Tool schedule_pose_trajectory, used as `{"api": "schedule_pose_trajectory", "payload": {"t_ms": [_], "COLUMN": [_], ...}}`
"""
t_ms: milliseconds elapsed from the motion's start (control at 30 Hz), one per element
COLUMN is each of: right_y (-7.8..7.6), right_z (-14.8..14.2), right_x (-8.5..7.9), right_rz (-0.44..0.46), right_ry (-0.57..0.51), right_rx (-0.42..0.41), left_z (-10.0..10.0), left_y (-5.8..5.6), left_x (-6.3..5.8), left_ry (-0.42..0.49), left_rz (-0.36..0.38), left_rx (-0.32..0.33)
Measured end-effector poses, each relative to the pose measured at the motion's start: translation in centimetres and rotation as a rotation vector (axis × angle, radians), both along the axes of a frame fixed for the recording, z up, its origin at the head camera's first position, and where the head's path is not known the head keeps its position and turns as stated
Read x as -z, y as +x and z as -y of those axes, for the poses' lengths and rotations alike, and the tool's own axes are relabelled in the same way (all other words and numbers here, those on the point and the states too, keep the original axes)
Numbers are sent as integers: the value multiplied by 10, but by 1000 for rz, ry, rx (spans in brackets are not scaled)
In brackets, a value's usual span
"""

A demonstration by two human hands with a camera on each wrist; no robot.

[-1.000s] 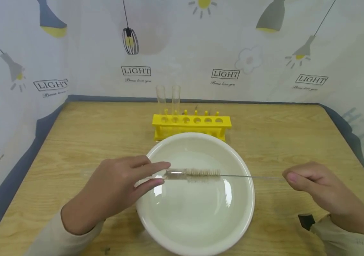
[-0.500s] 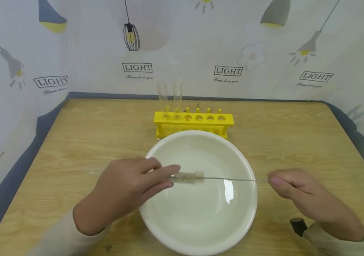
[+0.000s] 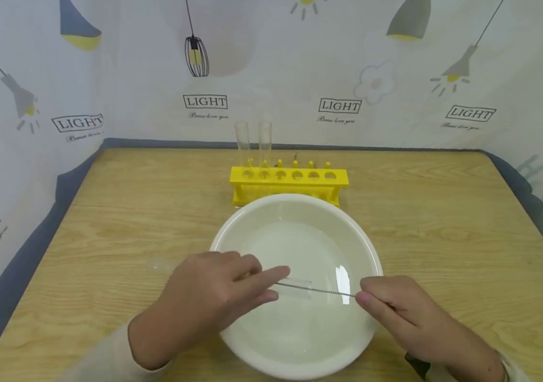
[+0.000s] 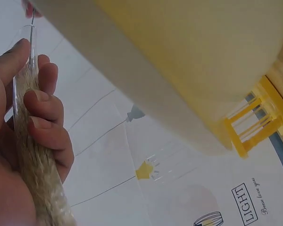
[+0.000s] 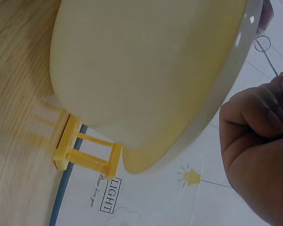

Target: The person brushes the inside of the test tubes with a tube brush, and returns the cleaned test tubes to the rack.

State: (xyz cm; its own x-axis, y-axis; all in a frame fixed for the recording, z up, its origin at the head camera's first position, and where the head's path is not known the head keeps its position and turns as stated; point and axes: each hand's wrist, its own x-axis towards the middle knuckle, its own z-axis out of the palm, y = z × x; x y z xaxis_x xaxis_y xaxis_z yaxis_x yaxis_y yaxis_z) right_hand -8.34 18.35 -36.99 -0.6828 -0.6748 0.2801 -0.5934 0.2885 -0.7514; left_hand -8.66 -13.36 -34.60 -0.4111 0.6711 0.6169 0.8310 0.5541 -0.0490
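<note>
Over a white basin (image 3: 295, 366), my left hand (image 3: 219, 294) grips a clear test tube (image 3: 302, 288) lying sideways, its open mouth pointing right. The left wrist view shows the fingers curled round the glass, with the pale bristles of a test tube brush (image 4: 35, 155) packed inside it. From the mouth runs the brush's twisted wire stem (image 3: 331, 292). My right hand (image 3: 407, 307) pinches that stem near the basin's right rim, thumb on top. In the right wrist view the wire passes from the tube mouth (image 5: 262, 43) to the right hand's curled fingers.
Behind the basin stands a yellow test tube rack (image 3: 289, 176), close to its far rim. Two clear test tubes (image 3: 265, 140) stand upright in its left holes. A wooden table (image 3: 123, 212) lies under everything, and a printed curtain (image 3: 271, 63) hangs behind it.
My right hand has moved left, pushing the brush deeper into the tube; the bristles once visible at the mouth are now inside. My left hand has shifted slightly right and down with the tube.
</note>
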Motion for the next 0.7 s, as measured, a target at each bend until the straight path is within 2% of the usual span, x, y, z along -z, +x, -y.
{"api": "schedule_pose_trajectory", "payload": {"t_ms": [167,300,533,700], "right_y": [8,13,14,11], "right_z": [10,17,22,20], "right_x": [2,6,8,12], "right_rz": [-138,-164,-195,-244], "right_ry": [51,58,68,10], "right_rx": [-1,11,41,25], "left_z": [-7,-11,-12,-11], "left_y": [3,4,5,6], "left_x": [1,5,10,9], "left_ry": [-12,-18,-23,-24], "left_rz": [-32,-42,-7,5], "left_rx": [15,33,10,2]}}
